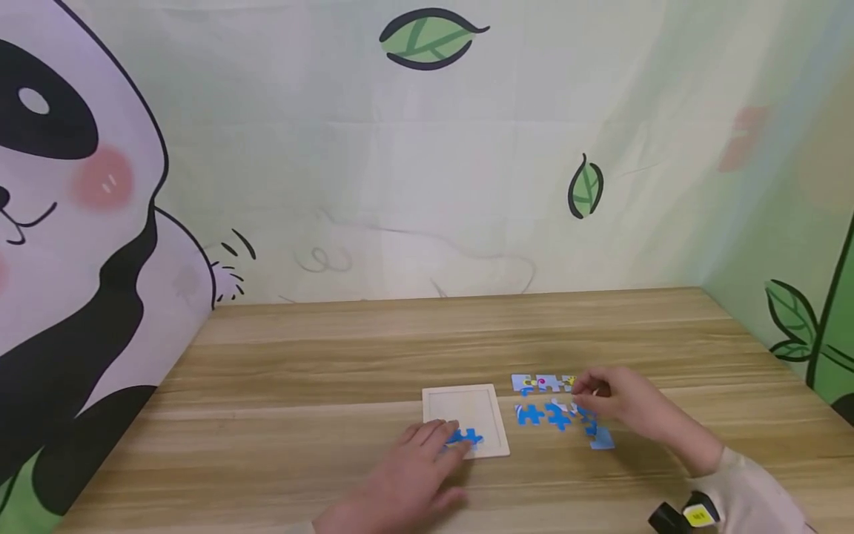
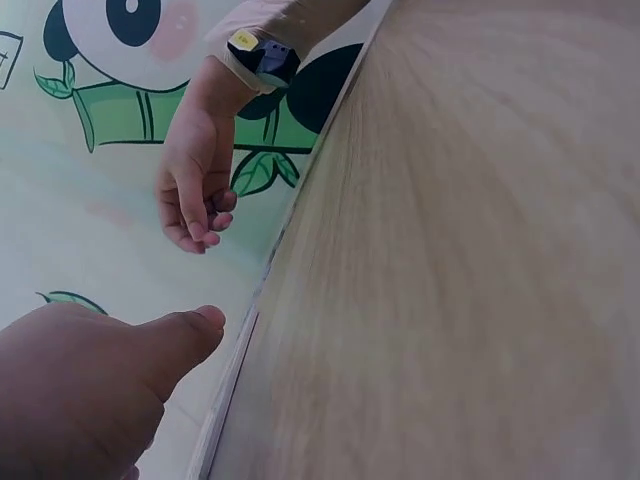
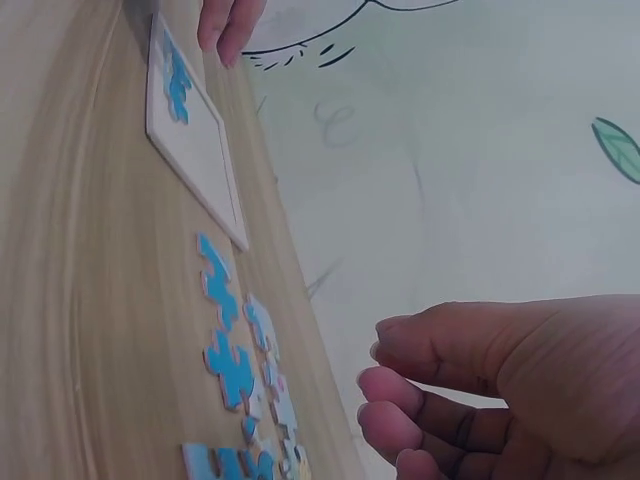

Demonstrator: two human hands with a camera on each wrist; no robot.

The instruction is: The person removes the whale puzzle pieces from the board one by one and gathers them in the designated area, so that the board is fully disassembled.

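Observation:
A pale wooden puzzle tray lies on the table, with blue puzzle pieces along its near side. My left hand reaches over the tray's near left corner, fingers extended beside those pieces; whether the fingertips touch them is unclear. My right hand hovers above the right end of the loose puzzle pieces, its fingers loosely bent. In the right wrist view a gap shows between the thumb and fingers, with nothing in it. Beneath lie blue loose pieces in a row, beside a row of lighter printed pieces.
The wood-grain tabletop runs back to a wall cloth printed with leaves and a panda. A black wrist device with a yellow label sits on the right sleeve.

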